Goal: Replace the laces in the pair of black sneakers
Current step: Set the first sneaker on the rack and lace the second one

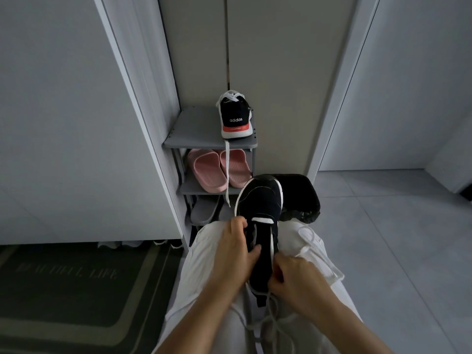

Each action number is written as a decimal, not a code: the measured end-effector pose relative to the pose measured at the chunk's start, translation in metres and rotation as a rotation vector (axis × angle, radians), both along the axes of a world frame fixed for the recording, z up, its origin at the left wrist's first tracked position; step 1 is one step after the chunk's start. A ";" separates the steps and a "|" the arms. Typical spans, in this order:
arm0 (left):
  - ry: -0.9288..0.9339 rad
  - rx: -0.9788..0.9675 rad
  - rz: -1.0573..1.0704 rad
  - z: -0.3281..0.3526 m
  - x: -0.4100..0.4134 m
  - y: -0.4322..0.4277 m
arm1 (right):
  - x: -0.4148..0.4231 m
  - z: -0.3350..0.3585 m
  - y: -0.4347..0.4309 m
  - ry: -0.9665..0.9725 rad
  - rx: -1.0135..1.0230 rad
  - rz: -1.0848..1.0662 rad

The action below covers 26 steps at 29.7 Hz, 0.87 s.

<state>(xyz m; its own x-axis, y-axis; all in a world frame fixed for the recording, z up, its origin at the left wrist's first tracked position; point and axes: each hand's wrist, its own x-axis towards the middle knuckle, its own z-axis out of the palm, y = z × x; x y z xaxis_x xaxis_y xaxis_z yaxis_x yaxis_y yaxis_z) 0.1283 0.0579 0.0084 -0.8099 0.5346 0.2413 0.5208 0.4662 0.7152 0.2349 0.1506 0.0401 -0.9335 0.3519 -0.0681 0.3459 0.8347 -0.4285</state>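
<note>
Black sneaker (260, 205) | left hand (236, 249) grips its side — right hand (296, 279) pinches lace (270, 302)

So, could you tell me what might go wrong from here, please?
The hanging lace of the second sneaker dangles off the top shelf; a snag could drag that shoe down. The loose lace across the lap, below the right hand, may tangle. The lap sneaker, steadied by the left hand, might slip.

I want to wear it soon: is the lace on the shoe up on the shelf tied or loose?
Loose. The white lace of the sneaker hangs off the shelf edge, past the pink slippers.
</note>
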 end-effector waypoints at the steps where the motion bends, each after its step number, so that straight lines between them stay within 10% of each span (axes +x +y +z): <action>1: 0.030 -0.012 0.012 0.000 0.000 0.001 | -0.001 -0.002 0.001 -0.017 -0.002 -0.017; 6: 0.292 -0.121 0.076 0.002 0.007 0.002 | -0.010 0.005 0.008 0.072 -0.099 -0.152; 14: 0.420 -0.240 0.158 0.012 0.018 -0.003 | -0.014 0.012 0.009 0.148 -0.955 -0.407; 26: 0.161 -0.435 0.165 0.017 0.025 0.004 | -0.003 0.009 0.005 0.280 -0.410 -0.293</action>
